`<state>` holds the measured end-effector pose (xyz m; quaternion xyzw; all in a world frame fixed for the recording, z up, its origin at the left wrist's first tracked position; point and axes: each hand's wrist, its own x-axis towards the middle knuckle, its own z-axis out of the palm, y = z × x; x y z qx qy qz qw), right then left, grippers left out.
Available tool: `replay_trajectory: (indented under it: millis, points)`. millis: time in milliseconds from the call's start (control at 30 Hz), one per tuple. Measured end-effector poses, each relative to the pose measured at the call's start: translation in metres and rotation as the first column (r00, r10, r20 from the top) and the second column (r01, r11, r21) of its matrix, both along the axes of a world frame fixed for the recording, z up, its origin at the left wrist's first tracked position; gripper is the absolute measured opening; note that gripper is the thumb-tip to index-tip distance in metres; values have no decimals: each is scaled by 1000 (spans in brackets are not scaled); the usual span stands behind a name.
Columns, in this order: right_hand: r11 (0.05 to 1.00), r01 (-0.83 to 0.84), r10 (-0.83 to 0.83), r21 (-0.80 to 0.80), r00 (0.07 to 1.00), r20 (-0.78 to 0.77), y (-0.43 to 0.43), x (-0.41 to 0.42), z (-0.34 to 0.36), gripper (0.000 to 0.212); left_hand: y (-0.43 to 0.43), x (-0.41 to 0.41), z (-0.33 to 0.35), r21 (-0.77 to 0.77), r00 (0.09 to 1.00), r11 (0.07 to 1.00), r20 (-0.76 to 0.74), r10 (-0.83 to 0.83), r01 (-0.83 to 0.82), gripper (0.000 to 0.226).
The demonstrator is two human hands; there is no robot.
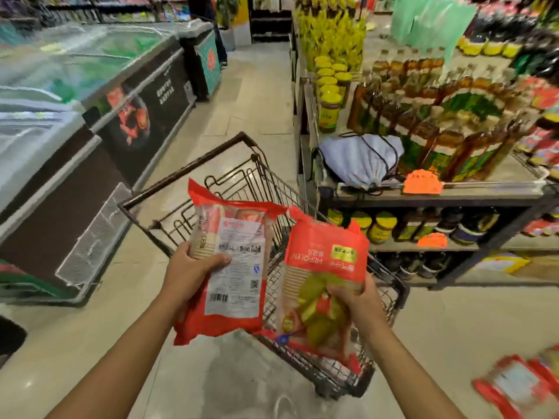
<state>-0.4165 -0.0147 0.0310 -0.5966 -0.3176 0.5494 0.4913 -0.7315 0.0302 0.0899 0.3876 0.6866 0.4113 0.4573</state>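
Note:
My left hand grips a red pack of paper cups by its left edge, thumb across the white label on its back. My right hand grips a second red pack of paper cups near its lower right, with its printed front towards me. I hold both packs upright, side by side and a little apart, above a wire shopping cart that stands in the aisle in front of me.
Chest freezers line the left of the aisle. On the right, a shelf rack carries jars, bottles and a grey drawstring bag. More red packs lie at the bottom right. A person stands far down the aisle.

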Motion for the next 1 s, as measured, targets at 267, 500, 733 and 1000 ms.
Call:
replay_trajectory:
  millis: [267, 500, 733, 1000]
  points:
    - [945, 228, -233, -235, 972, 5, 86, -5, -118, 82, 170, 35, -95, -194, 949, 937, -67, -308, 290, 54]
    - [825, 390, -385, -409, 918, 98, 125, -22, -220, 60, 245, 59, -225, -400, 855, 814, -126, -503, 421, 47]
    - [693, 468, -419, -549, 880, 222, 152, -26, -350, 50, 304, 63, -401, -467, 787, 742, -145, -600, 480, 69]
    - [638, 470, -327, -610, 883, 337, 177, -18, -423, 68, 322, 80, -475, -448, 679, 717, -278, -680, 534, 56]
